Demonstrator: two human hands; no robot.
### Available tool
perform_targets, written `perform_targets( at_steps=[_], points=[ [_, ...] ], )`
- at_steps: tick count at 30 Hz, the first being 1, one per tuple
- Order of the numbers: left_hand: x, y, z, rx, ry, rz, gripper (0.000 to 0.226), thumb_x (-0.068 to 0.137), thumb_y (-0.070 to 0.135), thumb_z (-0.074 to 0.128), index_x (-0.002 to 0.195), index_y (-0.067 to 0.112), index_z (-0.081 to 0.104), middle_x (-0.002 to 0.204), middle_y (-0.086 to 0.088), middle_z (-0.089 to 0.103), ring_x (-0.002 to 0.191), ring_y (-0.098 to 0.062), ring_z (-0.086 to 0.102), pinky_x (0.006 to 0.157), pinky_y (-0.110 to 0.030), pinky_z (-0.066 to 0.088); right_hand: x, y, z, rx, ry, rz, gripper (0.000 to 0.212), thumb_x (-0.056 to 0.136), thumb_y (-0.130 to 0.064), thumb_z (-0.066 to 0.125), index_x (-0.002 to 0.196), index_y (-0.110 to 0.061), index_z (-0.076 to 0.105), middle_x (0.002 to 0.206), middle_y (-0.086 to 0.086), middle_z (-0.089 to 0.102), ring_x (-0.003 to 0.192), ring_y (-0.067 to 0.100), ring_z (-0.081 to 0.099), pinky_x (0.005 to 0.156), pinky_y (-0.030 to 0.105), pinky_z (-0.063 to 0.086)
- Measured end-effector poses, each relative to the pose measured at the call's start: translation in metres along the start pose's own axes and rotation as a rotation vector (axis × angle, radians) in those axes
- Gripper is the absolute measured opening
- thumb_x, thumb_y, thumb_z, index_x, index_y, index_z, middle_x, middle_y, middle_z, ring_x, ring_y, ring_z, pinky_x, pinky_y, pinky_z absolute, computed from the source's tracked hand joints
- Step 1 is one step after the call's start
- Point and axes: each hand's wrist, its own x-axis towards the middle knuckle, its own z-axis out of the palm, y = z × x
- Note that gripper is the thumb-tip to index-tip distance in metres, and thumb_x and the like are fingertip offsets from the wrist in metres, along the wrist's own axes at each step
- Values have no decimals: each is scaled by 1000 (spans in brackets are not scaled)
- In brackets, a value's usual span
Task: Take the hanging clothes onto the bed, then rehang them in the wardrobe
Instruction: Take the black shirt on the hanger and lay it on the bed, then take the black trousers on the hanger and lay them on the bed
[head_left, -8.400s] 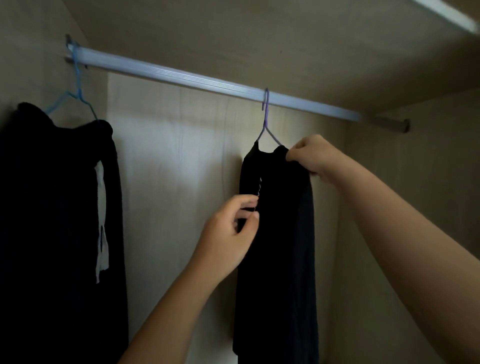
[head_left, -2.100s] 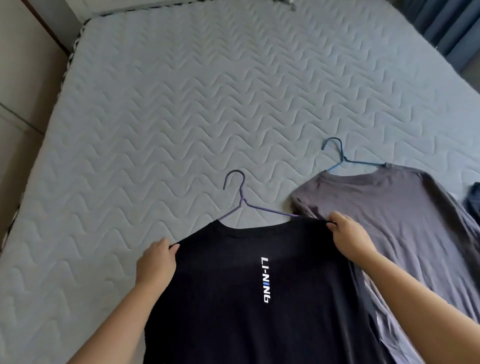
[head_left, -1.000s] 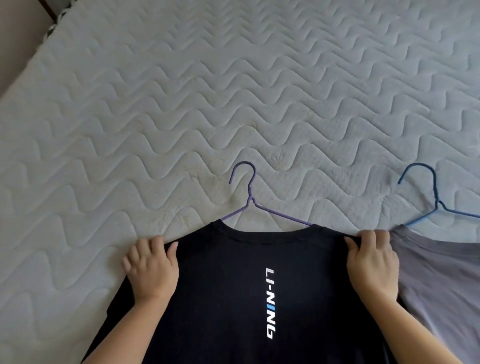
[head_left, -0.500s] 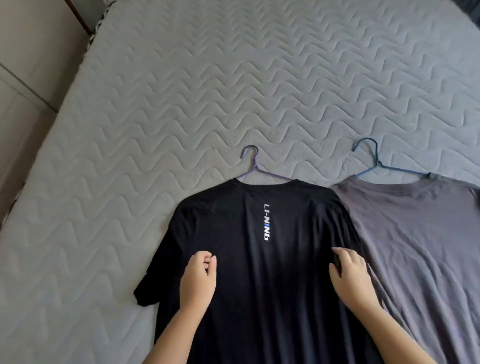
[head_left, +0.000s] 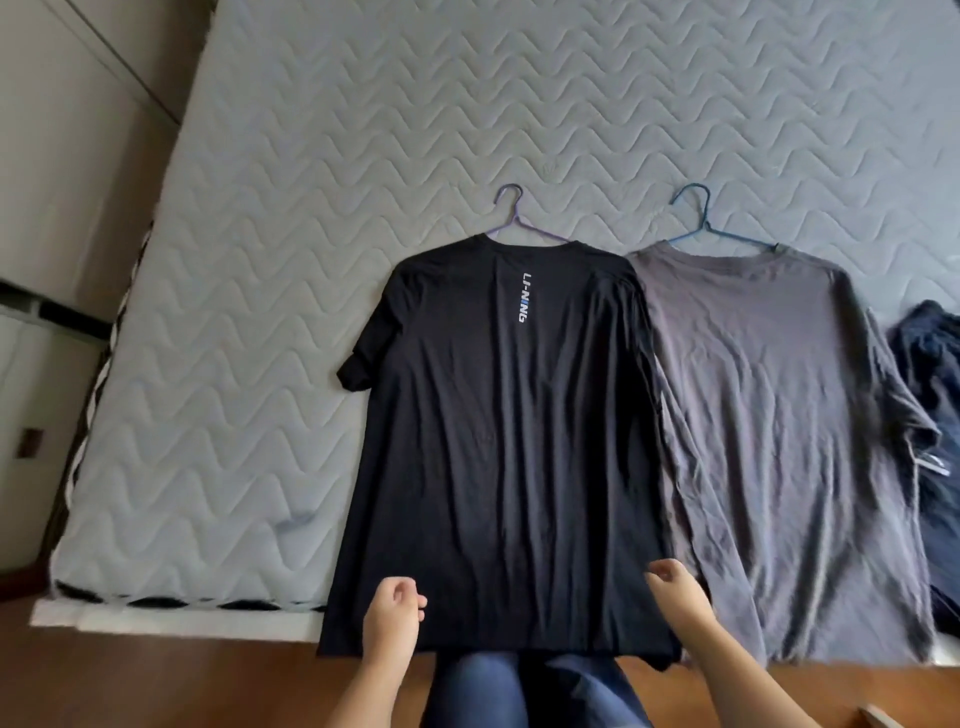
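From the head view, a black T-shirt (head_left: 498, 415) lies flat on the bed (head_left: 260, 312), back upward, on its purple hanger (head_left: 511, 218), whose hook points toward the far side of the mattress. Its hem hangs just over the near edge of the bed, above the person's knees. Just to its right, touching along the side seam, lies a grey T-shirt (head_left: 779, 415) on a blue hanger (head_left: 696, 218), laid the same way, and a dark garment (head_left: 930, 395) is bunched at the right edge of the frame. Laying them in a row with hooks exposed probably makes each easy to pick up again for the wardrobe. The left hand (head_left: 392, 618) hovers over the lower left of the black shirt, fingers loosely curled and holding nothing. The right hand (head_left: 675, 587) sits near the lower right seam, fingers likewise half-curled and empty; whether either touches the cloth I cannot tell. The shirt looks fully laid out, so this piece seems finished.
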Motion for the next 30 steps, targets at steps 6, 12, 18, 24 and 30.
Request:
perform_targets(
  at_steps=[6, 12, 18, 24, 30],
  points=[
    [-36, -29, -37, 291, -159, 18, 19, 94, 22, 40, 87, 11, 54, 81, -4, 63, 68, -18, 57, 63, -25, 39, -26, 15, -20, -250, -82, -105, 37, 80, -2, 45, 48, -13, 28, 48, 3, 31, 48, 20, 27, 49, 30, 19],
    [-62, -68, -92, 340, -178, 111, 20, 93, 26, 41, 84, 19, 57, 91, -2, 66, 84, -21, 64, 70, -29, 45, -27, 27, -15, -220, -52, -227, 32, 77, -3, 47, 50, -18, 36, 55, 7, 34, 57, 18, 33, 59, 28, 25],
    [-78, -172, -157, 256, -36, 15, 19, 92, 21, 42, 77, 19, 55, 87, -4, 67, 73, -18, 58, 63, -27, 40, -74, 30, 13, -448, 10, -285, 15, 85, -14, 49, 71, -12, 46, 75, 7, 52, 80, 23, 52, 69, 28, 36],
    [-107, -310, -180, -19, 26, -157, 28, 90, 10, 41, 64, 14, 51, 72, -9, 59, 67, -21, 51, 65, -28, 36, -148, 8, 107, -591, -62, -503, 5, 85, -13, 51, 81, -14, 52, 79, 6, 57, 85, 22, 56, 72, 31, 40],
    [-171, -442, -179, -474, 99, -501, 25, 95, 7, 38, 74, 2, 49, 78, -16, 52, 63, -23, 48, 51, -25, 37, -215, -15, 221, -681, -140, -585, 29, 87, -13, 51, 112, 1, 58, 108, 18, 64, 103, 32, 58, 74, 26, 34]
  ],
)
